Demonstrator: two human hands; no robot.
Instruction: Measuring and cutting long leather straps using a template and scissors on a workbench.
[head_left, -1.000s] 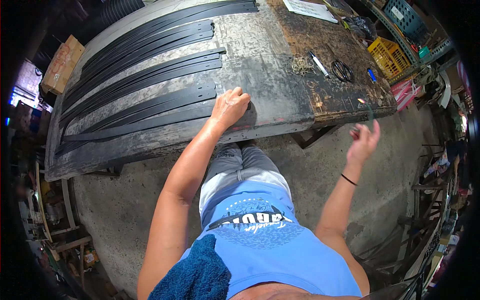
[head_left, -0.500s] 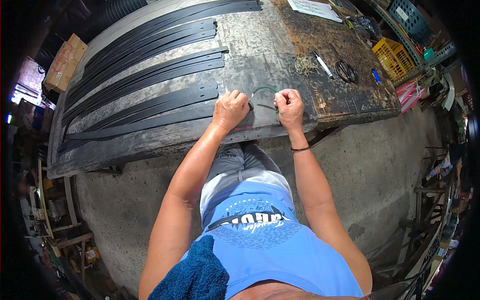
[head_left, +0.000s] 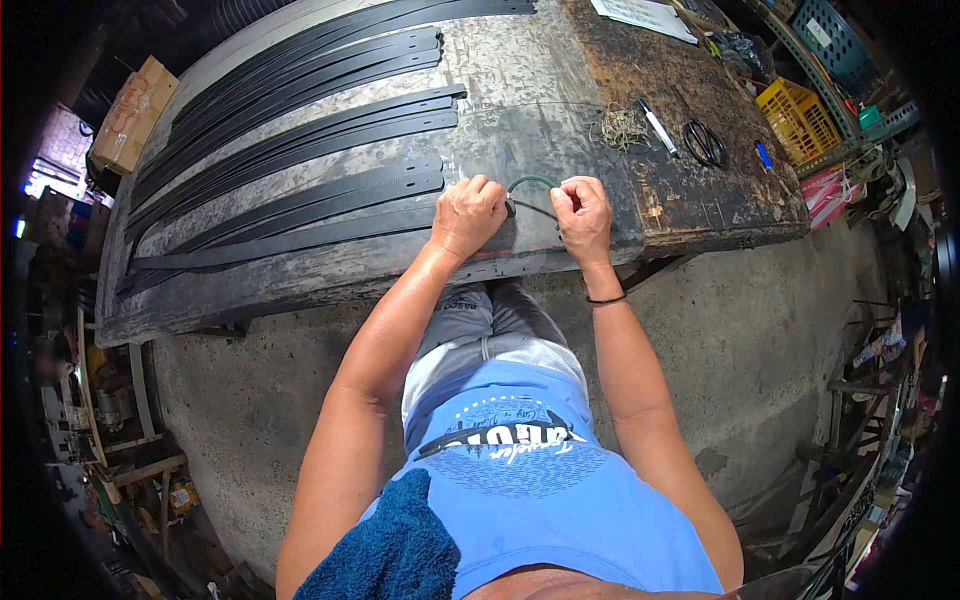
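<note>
One black strap point(head_left: 330, 234), the nearest on the bench point(head_left: 550, 130), is gripped close to its right-hand end by the curled fingers of the left hand point(head_left: 468, 216). A curved dark green cord point(head_left: 534, 180) is pinched between thumb and forefinger by the right hand point(head_left: 583, 215), and its free tip is held at the strap's end; whether the two touch cannot be told. For good control, the strap is best pressed steady, the tip guided slowly, and the left fingers placed clear of it.
</note>
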